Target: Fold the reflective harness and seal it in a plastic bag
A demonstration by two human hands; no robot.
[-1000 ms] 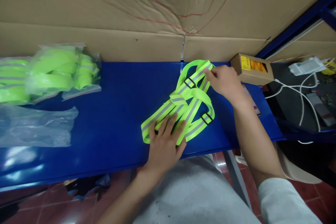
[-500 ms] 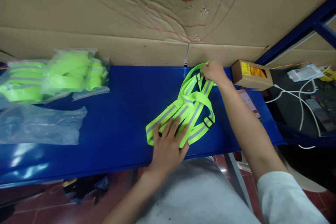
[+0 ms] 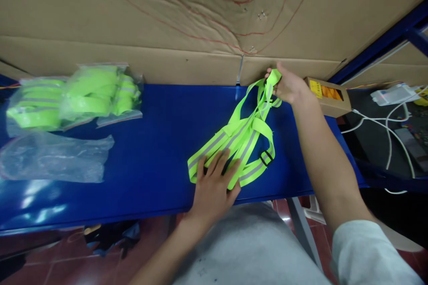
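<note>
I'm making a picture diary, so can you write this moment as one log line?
left hand: spread on neon straps | right hand: holding their far end | blue table: bagged straps, clear bag, left

Open lane between bags (image 3: 88, 93) and straps (image 3: 247, 147); carton (image 3: 331, 107) blocks right.

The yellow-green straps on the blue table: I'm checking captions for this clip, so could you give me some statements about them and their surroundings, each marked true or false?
1. The left hand lies on the straps, fingers spread. True.
2. Both hands lie flat on the straps. False: the right hand holds their far end.
3. The straps carry grey stripes. True.
4. Nothing lies left of the straps. False: a flat clear bag and filled bags do.
5. No fastener shows. False: a black buckle shows on their right side.
</note>
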